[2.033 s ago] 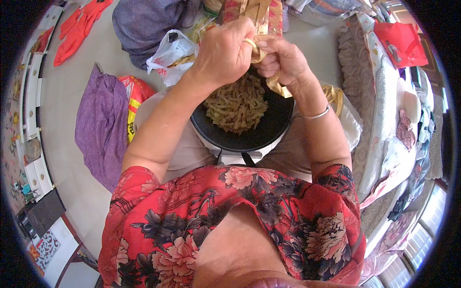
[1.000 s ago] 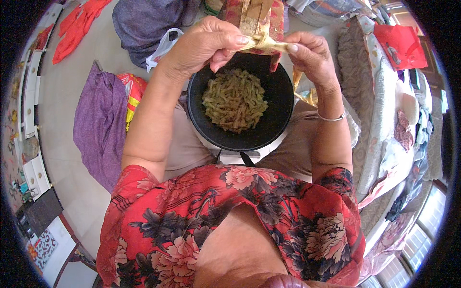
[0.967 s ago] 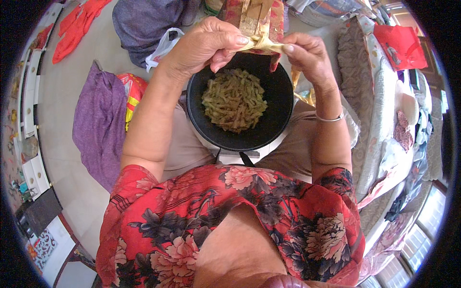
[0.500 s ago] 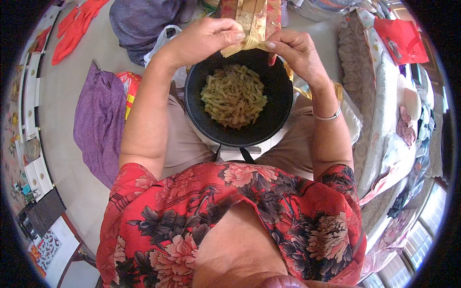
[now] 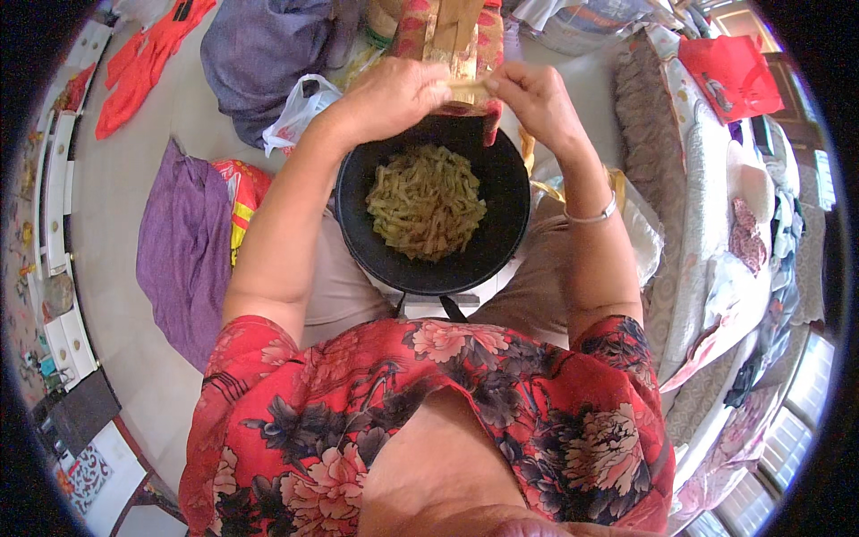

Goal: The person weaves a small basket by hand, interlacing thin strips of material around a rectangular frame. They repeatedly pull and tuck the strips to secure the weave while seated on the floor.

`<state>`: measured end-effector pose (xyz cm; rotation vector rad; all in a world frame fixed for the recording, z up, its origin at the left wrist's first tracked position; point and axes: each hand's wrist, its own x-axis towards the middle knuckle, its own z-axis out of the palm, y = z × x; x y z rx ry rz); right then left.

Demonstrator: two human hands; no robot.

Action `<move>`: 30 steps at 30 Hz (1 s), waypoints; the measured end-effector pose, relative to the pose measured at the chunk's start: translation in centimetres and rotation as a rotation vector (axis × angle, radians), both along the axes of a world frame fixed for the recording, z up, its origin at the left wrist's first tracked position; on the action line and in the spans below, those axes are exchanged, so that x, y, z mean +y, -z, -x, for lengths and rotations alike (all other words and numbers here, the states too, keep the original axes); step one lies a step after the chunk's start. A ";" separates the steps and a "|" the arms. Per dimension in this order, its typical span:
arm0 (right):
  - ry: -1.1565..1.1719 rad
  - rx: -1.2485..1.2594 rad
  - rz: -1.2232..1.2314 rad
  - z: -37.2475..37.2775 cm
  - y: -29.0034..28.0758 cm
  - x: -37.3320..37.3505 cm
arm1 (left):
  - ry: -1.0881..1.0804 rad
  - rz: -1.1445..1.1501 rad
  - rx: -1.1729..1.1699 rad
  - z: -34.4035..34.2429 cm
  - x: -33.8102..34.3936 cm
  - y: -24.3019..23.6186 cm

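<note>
My left hand point(image 5: 403, 97) and my right hand point(image 5: 537, 107) are closed on a pale yellow strip point(image 5: 467, 88), pinched at either side across some wooden slats point(image 5: 455, 27). The slats lie on a support covered in red patterned cloth point(image 5: 416, 27). Below my hands a black pan point(image 5: 358, 219) sits between my legs, holding a heap of greenish-brown pieces point(image 5: 428, 204). More yellow strips point(image 5: 553, 188) lie right of the pan, partly hidden by my right arm.
A purple cloth point(image 5: 179, 251) and red-yellow bag point(image 5: 246, 192) lie at left. A white plastic bag point(image 5: 300, 112), dark blue bundle point(image 5: 255, 63) and red garment point(image 5: 148, 67) lie farther forward. A padded seat point(image 5: 680, 233) with piled cloths and a red bag point(image 5: 725, 76) stands at right.
Both hands have moved from twisting and spreading the knotted strip to a flatter pinch across the slats. The pan's interior shows more than two seconds ago, when hands and strip overlapped it.
</note>
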<state>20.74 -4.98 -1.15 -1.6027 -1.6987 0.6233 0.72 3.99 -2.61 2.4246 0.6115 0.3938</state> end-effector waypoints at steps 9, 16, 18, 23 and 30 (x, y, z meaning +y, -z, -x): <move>0.246 -0.322 -0.068 -0.7 4.3 6.5 | -0.454 -0.250 0.008 -3.1 3.5 2.1; 0.066 0.394 0.207 1.8 1.1 2.6 | -0.219 0.039 0.107 0.0 -1.1 -0.1; 0.015 0.922 0.598 3.8 0.9 1.4 | -0.227 0.381 -0.391 -1.5 -3.4 1.6; -0.235 1.250 0.560 5.3 1.1 0.4 | -0.316 0.947 -1.033 -2.7 -3.2 1.5; -0.292 1.021 0.479 5.8 -0.2 -0.4 | -0.280 0.884 -1.395 2.8 1.3 -1.3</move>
